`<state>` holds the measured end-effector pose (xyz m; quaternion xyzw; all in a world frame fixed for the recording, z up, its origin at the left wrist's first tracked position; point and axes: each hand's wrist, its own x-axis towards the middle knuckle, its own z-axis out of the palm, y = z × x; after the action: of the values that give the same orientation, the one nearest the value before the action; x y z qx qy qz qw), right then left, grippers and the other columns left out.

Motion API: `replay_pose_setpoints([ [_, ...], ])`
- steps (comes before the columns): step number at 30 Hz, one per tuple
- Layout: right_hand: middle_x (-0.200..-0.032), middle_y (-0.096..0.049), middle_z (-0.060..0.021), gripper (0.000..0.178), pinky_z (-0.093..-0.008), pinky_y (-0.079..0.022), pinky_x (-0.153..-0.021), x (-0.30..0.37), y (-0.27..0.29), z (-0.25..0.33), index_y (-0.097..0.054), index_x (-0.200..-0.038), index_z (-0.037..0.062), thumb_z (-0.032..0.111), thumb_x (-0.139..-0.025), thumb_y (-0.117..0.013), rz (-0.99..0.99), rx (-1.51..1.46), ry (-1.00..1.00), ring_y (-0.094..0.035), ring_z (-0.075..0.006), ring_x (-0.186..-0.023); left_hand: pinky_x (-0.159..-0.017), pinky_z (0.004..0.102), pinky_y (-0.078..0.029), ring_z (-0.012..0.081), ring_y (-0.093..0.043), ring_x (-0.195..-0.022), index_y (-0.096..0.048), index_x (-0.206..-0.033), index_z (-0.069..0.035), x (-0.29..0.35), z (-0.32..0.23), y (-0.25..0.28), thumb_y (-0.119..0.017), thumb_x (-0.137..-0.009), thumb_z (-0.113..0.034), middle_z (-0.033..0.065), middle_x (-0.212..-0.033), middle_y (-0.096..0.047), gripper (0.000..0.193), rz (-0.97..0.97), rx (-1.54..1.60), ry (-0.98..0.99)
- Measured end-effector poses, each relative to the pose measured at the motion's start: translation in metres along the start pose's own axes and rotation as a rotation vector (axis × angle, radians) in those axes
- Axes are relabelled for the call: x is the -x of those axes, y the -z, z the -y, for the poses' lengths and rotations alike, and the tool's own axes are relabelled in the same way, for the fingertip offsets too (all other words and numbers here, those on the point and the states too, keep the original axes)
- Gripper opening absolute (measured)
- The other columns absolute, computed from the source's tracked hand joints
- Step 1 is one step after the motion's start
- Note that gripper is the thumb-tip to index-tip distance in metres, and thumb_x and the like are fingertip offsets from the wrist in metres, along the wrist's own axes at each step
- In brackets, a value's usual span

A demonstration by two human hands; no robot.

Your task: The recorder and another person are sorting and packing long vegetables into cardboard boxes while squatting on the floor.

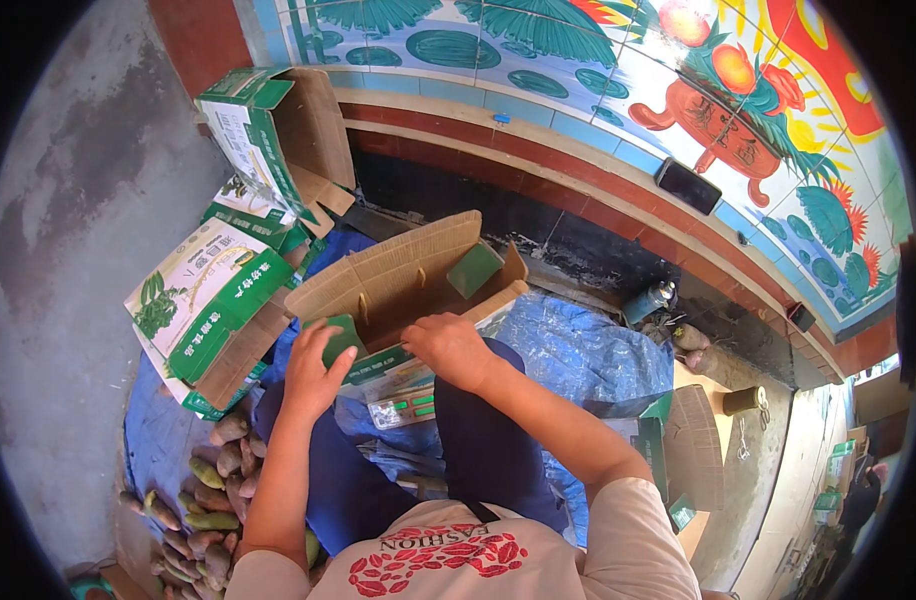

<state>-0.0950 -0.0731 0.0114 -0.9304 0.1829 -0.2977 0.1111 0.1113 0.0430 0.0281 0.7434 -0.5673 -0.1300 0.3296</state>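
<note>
An open-topped cardboard box (403, 290), brown inside with green and white printing outside, stands in front of my knees, its flaps raised. My left hand (316, 370) is at its near left corner, beside a green end flap (341, 342), with thumb and fingers apart. Over the near edge, the fingers of my right hand (448, 348) curl into the box. Just below the box's near side shows a scale (403, 410) with green displays; whether the box rests on it, I cannot tell.
Printed boxes (213, 305) are piled left, another open box (298, 140) behind them. Soil-covered root vegetables (213, 510), some green, lie lower left. Blue sheeting (598, 350) covers the floor. A bottle (650, 300), a tape roll (745, 400) and another box (693, 440) are right; a phone (688, 187) lies on the ledge.
</note>
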Motion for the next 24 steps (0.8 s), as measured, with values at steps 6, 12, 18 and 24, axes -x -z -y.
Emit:
replay_pose_setpoints([
  [6, -0.088, -0.065, -0.0111, 0.017, -0.0333, -0.048, -0.073, 0.017, 0.040, -0.005, -0.063, -0.091, 0.0026, 0.017, -0.088, -0.056, -0.217, -0.465, -0.392, -0.063, -0.0246, -0.083, -0.096, 0.0417, -0.038, 0.0345, -0.050, -0.111, -0.062, -0.102, -0.003, 0.001, -0.005, 0.000, -0.063, -0.081, -0.035, 0.0176, -0.112, -0.058, 0.038, 0.125, -0.029, -0.156],
  [12, -0.071, -0.059, -0.0073, 0.053, -0.0281, -0.044, -0.066, 0.046, 0.099, -0.038, -0.057, -0.078, 0.0032, 0.044, -0.099, -0.030, -0.627, -0.948, -0.763, -0.055, -0.0146, -0.067, -0.093, 0.0419, -0.039, 0.0340, -0.053, -0.107, -0.064, -0.097, -0.004, 0.002, -0.005, -0.001, -0.062, -0.081, -0.033, 0.0162, -0.107, -0.061, 0.033, 0.138, -0.066, -0.219],
  [18, -0.059, -0.041, -0.0035, 0.062, -0.0297, -0.033, -0.058, 0.075, 0.136, -0.059, -0.047, -0.068, 0.0069, 0.058, -0.095, -0.024, -0.908, -1.357, -0.735, -0.038, -0.0171, -0.058, -0.095, 0.0421, -0.037, 0.0324, -0.052, -0.109, -0.064, -0.098, -0.004, 0.005, -0.005, -0.003, -0.062, -0.082, -0.033, 0.0141, -0.109, -0.061, 0.033, 0.127, -0.107, -0.206],
  [24, -0.056, -0.030, -0.0003, 0.066, -0.0292, -0.027, -0.052, 0.113, 0.126, -0.076, -0.045, -0.066, 0.0076, 0.064, -0.092, -0.023, -0.998, -1.673, -0.900, -0.028, -0.0149, -0.054, -0.095, 0.0416, -0.036, 0.0315, -0.052, -0.109, -0.064, -0.099, -0.004, 0.007, -0.011, -0.003, -0.062, -0.082, -0.034, 0.0139, -0.108, -0.061, 0.034, 0.131, -0.195, -0.227],
])
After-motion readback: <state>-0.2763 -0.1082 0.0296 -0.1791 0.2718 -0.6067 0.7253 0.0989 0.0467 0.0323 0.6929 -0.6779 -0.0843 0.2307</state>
